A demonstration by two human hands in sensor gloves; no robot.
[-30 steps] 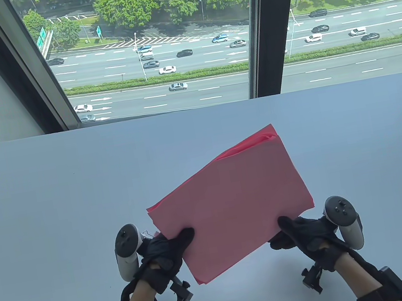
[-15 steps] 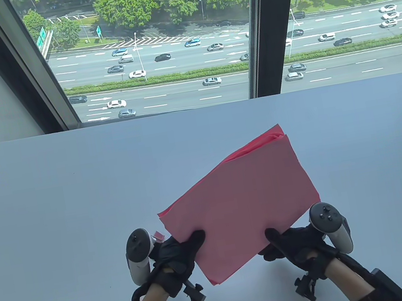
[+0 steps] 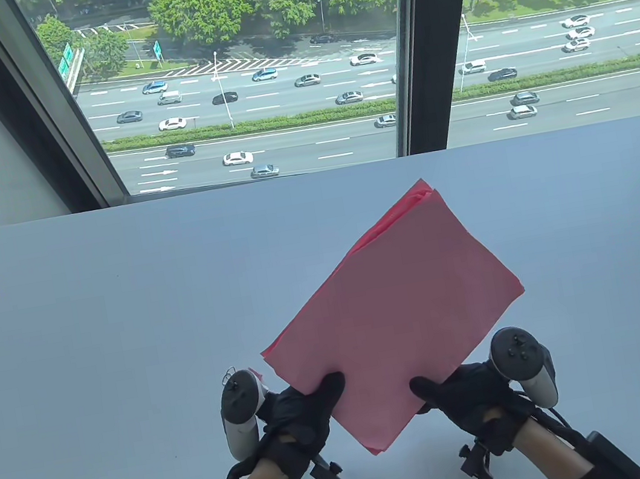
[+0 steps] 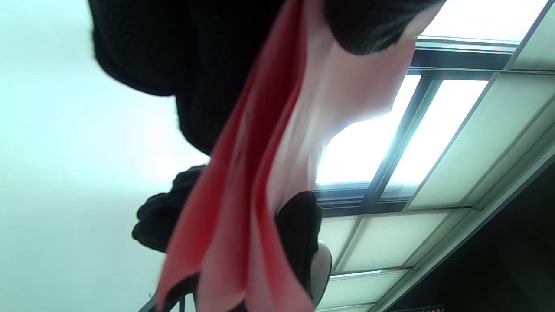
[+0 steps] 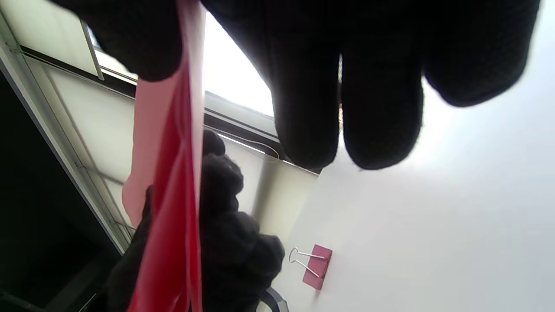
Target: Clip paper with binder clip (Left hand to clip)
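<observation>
The left grip [image 3: 303, 414] is clamped on the near left edge of the pink paper stack [image 3: 393, 313], with the thumb laid over the top sheet and the fingers [image 4: 204, 65] tucked beneath. The right grip [image 3: 462, 393] is likewise closed on the stack's near right edge, thumb on top, fingers [image 5: 342, 108] underneath. The stack is held up off the counter [image 3: 95, 326], tilted, one corner pointed away toward the window [image 3: 242, 68] and another hanging down between the two wrists. At the far corner the sheets are seen to be slightly fanned. In the left wrist view the sheets are shown edge-on, loose and spread apart below the glove.

The pink binder clip [image 5: 316, 265] is lying on the counter, apart from the paper, with its wire handles [image 5: 303, 260] folded out; in the right wrist view it is seen just beyond the left hand. In the table view only a wire loop and a sliver of pink are visible beside the left hand's tracker [image 3: 239, 409].
</observation>
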